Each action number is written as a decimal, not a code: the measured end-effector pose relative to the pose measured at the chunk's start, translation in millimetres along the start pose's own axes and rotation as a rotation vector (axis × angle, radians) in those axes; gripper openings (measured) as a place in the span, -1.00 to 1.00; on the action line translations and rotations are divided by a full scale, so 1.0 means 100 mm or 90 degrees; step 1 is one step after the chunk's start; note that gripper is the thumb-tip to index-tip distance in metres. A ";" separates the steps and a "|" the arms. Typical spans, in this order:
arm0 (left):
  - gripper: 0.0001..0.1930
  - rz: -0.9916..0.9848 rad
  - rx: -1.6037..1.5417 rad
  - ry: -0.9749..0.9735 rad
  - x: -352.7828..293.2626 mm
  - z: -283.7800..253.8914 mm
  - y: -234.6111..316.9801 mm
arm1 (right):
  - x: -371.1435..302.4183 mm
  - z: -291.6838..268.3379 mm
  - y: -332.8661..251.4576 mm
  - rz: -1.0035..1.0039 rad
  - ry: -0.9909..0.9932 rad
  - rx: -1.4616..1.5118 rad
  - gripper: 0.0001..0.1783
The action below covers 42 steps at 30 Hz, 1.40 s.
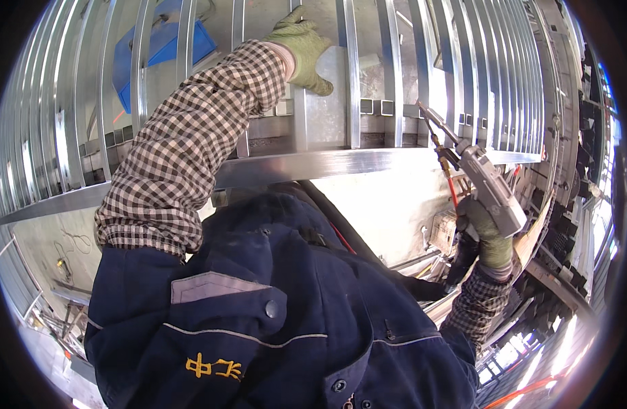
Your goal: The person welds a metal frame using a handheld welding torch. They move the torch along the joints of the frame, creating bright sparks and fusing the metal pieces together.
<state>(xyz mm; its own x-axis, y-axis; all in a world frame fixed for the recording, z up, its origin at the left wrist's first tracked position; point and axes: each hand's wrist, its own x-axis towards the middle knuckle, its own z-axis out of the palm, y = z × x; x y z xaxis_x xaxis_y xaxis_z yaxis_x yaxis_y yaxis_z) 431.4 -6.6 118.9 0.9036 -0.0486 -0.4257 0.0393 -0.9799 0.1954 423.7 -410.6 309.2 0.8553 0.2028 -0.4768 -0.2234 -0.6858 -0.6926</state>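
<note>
My left hand (pixel 301 54), in a green work glove, reaches forward onto the metal grating. Its thumb and fingers are spread, and its palm rests over one upright metal bar (pixel 300 126); part of the fingers' far side is hidden. On the right, my right hand (pixel 489 235), gloved in green too, is closed around a grey, boxy welding gun (pixel 489 180). The gun's long thin tip points up and left toward the bars, without visibly touching them. A red hose runs along its side. Crossing in front of my body, a long metal rail (pixel 313 165) joins the bars' near ends.
A blue angular piece (pixel 180 44) lies beyond the bars at far left. Short square tube ends (pixel 377 107) show behind the grating. A wire basket (pixel 443 230) stands below my right arm. Stacked dark metal profiles (pixel 582 191) line the right side. Cables (pixel 67 262) lie on the left floor.
</note>
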 end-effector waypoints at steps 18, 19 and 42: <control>0.09 0.075 0.011 0.034 0.11 0.07 -0.14 | -0.78 1.76 0.01 -0.195 -0.001 -0.211 -0.26; 0.09 0.073 0.015 0.033 0.11 0.07 -0.14 | -0.79 1.86 -0.01 -0.182 0.020 -0.212 -0.26; -0.01 0.192 -0.004 0.034 0.03 -0.05 -0.35 | -0.98 2.55 -0.62 -0.080 0.156 -0.439 -0.23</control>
<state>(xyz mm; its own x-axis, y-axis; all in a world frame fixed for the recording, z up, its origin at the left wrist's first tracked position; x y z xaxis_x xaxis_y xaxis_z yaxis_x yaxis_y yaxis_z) 435.1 28.8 114.8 0.8963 -0.3260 -0.3006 -0.2307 -0.9217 0.3118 234.6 -209.6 260.3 0.9530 0.2024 -0.2255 0.1586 -0.9673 -0.1980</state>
